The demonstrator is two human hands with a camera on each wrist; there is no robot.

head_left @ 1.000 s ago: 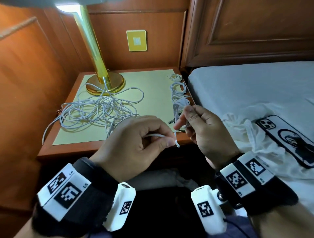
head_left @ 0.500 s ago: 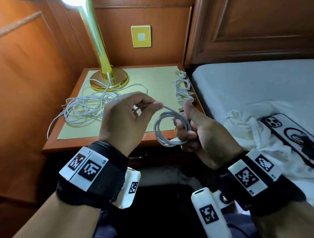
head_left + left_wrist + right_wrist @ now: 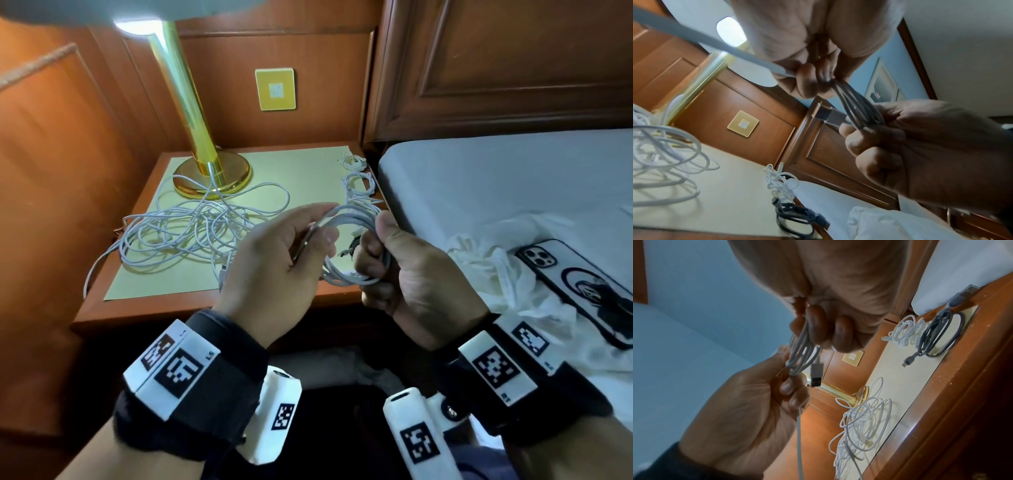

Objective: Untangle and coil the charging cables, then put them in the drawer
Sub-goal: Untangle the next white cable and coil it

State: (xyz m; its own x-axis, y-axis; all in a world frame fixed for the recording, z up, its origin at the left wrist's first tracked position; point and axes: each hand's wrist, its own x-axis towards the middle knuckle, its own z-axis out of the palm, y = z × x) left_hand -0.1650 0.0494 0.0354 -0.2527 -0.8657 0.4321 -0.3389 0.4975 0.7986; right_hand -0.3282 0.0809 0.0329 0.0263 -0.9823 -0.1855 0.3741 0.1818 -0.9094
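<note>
A white cable coil (image 3: 346, 222) hangs between my two hands above the front right corner of the nightstand (image 3: 113, 308). My right hand (image 3: 376, 240) grips the loops in a fist, thumb up. My left hand (image 3: 325, 222) pinches the coil's left side between thumb and fingers. In the wrist views the coil (image 3: 855, 104) (image 3: 801, 353) runs from one hand to the other, and its USB plug (image 3: 828, 116) (image 3: 816, 374) sticks out loose. A big tangle of white cables (image 3: 191, 236) lies on the yellow mat by the lamp base. The drawer front is in shadow.
A brass lamp (image 3: 212, 171) stands at the nightstand's back left. Small coiled white cables (image 3: 359, 181) and a coiled black cable (image 3: 941, 334) lie along its right edge. The bed (image 3: 496, 178) to the right carries a white cloth (image 3: 496, 260) and a phone (image 3: 582, 281).
A second ago both hands held a single cable end low at the nightstand's front edge. The cable is now gathered into loops, and my left hand has closed in on my right.
</note>
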